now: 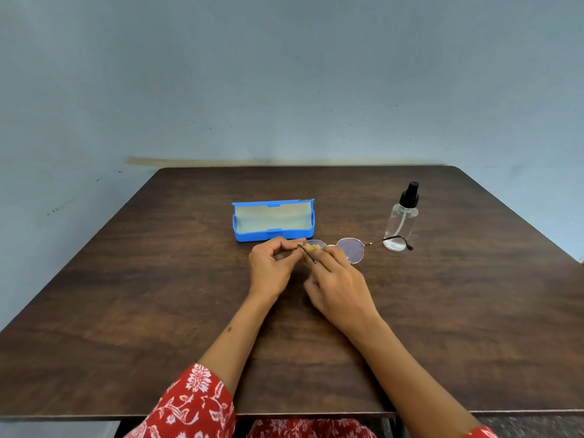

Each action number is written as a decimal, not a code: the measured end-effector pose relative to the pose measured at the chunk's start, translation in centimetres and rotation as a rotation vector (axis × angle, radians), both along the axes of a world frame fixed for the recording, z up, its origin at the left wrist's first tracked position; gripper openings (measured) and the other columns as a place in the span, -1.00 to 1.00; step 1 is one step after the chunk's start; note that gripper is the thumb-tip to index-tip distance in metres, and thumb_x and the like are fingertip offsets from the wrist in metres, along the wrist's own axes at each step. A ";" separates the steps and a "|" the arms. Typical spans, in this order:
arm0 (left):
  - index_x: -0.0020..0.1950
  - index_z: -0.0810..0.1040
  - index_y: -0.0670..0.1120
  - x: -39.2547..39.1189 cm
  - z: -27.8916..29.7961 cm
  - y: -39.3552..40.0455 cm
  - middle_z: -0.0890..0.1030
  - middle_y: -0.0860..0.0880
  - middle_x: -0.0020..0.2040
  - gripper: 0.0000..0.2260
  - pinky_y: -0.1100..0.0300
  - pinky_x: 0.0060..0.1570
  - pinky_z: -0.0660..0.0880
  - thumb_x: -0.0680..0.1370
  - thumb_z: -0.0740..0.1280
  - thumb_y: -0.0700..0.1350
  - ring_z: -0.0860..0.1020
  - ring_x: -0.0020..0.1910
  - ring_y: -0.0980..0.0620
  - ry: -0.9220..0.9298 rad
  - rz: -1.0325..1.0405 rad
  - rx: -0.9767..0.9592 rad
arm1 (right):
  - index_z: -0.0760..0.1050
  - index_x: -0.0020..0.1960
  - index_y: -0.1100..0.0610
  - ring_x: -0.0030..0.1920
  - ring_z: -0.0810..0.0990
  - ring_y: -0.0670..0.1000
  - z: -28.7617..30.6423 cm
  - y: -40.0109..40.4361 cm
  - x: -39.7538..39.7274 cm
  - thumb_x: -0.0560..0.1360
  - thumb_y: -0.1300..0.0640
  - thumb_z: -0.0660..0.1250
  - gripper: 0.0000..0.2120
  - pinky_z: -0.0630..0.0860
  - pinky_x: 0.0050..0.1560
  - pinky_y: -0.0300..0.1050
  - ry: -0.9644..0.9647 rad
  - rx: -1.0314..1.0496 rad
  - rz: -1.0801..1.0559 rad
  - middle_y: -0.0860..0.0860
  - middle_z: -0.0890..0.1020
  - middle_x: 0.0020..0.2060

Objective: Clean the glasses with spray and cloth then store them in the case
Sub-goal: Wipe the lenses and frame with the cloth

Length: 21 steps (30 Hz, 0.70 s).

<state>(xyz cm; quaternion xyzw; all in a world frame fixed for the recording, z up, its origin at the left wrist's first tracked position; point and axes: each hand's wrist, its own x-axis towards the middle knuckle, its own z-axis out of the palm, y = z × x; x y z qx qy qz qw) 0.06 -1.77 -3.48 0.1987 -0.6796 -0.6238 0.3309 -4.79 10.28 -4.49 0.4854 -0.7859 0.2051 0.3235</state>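
Thin metal-framed glasses (pixel 351 250) are held just above the table, in front of the open blue case (pixel 273 237). My left hand (pixel 272 266) pinches the frame at its left hinge. My right hand (pixel 337 284) presses a small yellow cloth (pixel 312 247) against the left lens; most of the cloth is hidden by my fingers. The right temple arm sticks out toward the clear spray bottle (pixel 400 220) with a black pump top, which stands upright at the right. The case's pale lining shows and nothing lies in it.
The dark wooden table (pixel 158 311) reaches to a blue-grey wall behind. Its front edge runs just above my red patterned sleeves. Bare tabletop lies to the left and right of my arms.
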 end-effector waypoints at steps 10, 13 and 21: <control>-0.14 0.65 -0.18 0.0 0.1 0.2 0.70 -0.08 -0.12 -0.91 0.21 -0.03 0.58 0.40 0.45 -0.32 0.67 -0.09 0.09 -0.030 -0.004 -0.049 | 0.61 0.01 0.28 -0.01 0.58 0.13 0.1 -0.1 -0.4 0.41 0.25 0.15 -0.69 0.52 0.05 -0.09 -0.010 0.018 -0.078 0.12 0.64 -0.07; -0.09 0.64 -0.25 0.0 0.0 0.1 0.69 -0.14 -0.11 -0.90 0.23 -0.06 0.58 0.40 0.45 -0.32 0.66 -0.10 0.07 -0.027 0.015 -0.032 | 0.61 -0.08 0.26 -0.08 0.56 0.09 0.3 0.0 0.3 0.36 0.23 0.14 -0.70 0.51 0.02 -0.11 -0.022 0.013 0.008 0.09 0.64 -0.14; -0.16 0.64 -0.14 0.1 0.3 0.3 0.69 -0.04 -0.16 -0.91 0.27 -0.09 0.58 0.41 0.44 -0.31 0.66 -0.14 0.14 -0.040 0.009 -0.063 | 0.61 0.00 0.30 -0.01 0.59 0.14 0.4 -0.1 -0.1 0.42 0.27 0.13 -0.68 0.47 0.08 -0.11 -0.027 -0.030 -0.115 0.14 0.64 -0.07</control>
